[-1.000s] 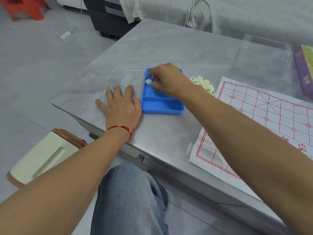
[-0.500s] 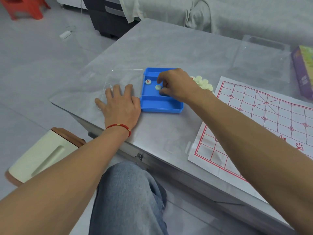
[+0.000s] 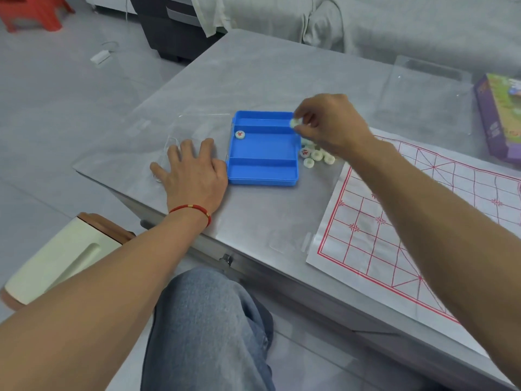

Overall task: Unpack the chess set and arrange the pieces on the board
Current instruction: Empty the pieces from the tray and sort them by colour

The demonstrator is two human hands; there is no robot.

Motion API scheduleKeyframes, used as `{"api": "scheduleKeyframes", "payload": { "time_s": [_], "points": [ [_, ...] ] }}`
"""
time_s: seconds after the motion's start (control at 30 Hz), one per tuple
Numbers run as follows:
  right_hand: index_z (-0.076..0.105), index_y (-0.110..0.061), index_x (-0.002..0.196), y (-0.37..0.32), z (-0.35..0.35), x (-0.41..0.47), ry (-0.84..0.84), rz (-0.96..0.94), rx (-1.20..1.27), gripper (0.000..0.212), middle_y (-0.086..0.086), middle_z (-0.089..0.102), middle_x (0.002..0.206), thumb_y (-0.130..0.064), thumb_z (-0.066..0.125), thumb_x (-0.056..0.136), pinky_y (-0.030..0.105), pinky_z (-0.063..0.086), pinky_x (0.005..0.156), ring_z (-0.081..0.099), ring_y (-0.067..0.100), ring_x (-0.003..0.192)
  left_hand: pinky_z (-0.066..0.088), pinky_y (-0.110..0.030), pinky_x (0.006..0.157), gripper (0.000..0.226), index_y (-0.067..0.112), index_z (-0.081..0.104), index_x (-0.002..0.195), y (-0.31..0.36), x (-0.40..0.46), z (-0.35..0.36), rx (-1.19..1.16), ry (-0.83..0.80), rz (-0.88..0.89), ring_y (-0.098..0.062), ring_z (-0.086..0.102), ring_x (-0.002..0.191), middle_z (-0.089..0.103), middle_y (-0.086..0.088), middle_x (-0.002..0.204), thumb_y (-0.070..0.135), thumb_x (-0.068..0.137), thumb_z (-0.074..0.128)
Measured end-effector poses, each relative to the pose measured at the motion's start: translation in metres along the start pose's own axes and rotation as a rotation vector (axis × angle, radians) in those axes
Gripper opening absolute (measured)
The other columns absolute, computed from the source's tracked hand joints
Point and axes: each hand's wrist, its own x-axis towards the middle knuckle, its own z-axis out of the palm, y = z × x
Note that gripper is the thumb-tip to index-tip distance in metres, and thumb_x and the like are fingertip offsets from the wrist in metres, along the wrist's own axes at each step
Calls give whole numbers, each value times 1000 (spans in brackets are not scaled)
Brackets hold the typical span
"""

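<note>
At centre of your frame, a smooth blue plastic compartment tray (image 3: 262, 173) sits on the glossy grey stone-look tabletop (image 3: 253, 74); at right lies a matt white paper board with red grid lines (image 3: 366, 221), lightly creased.

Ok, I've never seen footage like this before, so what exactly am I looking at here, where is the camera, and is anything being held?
There is no machine here: a person works with two bare hands, and the one camera sits on their head, looking forward and down. The left hand, with a red string bracelet on its wrist, lies flat on the grey table beside a blue compartment tray. One round chess piece with a red mark remains in the tray. The right hand pinches a pale chess piece at the tray's far right corner. A small heap of pale pieces lies just right of the tray, and the red-lined paper board is spread further right, with no pieces visible on it yet.
</note>
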Motion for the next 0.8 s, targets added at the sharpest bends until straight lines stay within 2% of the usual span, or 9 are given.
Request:
{"api": "scheduleKeyframes", "payload": {
  "time_s": [0.1,0.17,0.3,0.37,0.43,0.53,0.63,0.7,0.8],
  "points": [
    [76,-14,103,28,-14,-15,-66,121,-45,20,3,74,89,-22,75,84,36,55,85,68,22,86,29,-70,99,42,27,46,132,0,1,0,3,9,-3,-35,39,125,47,-11,130,32,94,30],
    [75,-14,104,34,-13,-20,-108,135,-39,22,1,73,91,-26,76,86,35,55,83,67,19,85,29,-70,99,42,27,46,133,0,0,1,8,10,-3,-35,39,126,47,-11,129,32,94,30],
    [75,-14,101,21,-7,-14,27,75,-28,18,-7,62,87,-27,63,95,29,45,77,61,15,83,29,-71,100,43,27,46,134,-1,1,1,12,9,-4,-36,39,127,47,-12,131,33,95,30],
    [75,-14,102,-1,3,-5,23,-2,1,19,-5,65,89,-23,59,95,32,48,80,63,19,87,29,-71,99,42,27,46,133,-1,0,1,12,12,-3,-36,39,126,47,-11,130,33,94,29],
    [74,-16,109,-27,19,5,-63,-113,8,22,2,69,102,-23,57,96,37,50,86,64,24,95,29,-71,99,42,27,46,133,-1,0,1,13,11,-1,-36,39,126,47,-11,130,33,94,30],
    [66,-15,123,-59,51,19,-230,-171,-79,30,8,62,121,-21,50,99,44,49,91,57,28,114,27,-72,100,45,27,46,134,0,0,2,8,14,-12,-35,38,128,47,-11,134,33,93,30],
    [66,-9,116,-68,70,27,-244,-183,-146,28,12,56,115,-19,45,100,48,50,88,53,33,112,27,-71,101,46,28,47,135,0,0,2,7,20,-16,-35,38,128,47,-10,135,33,92,30],
    [71,-11,112,-66,68,29,-205,-162,-138,26,12,57,112,-19,50,99,46,51,85,54,31,109,27,-71,101,45,28,47,135,0,0,3,9,18,-14,-34,38,129,46,-10,135,33,93,31],
    [74,-8,100,-61,61,25,-177,-107,-128,18,12,66,104,-16,66,85,46,55,79,60,32,101,27,-71,101,43,28,46,135,0,1,4,11,16,-7,-35,38,129,46,-11,135,32,94,32]
  ]
}}
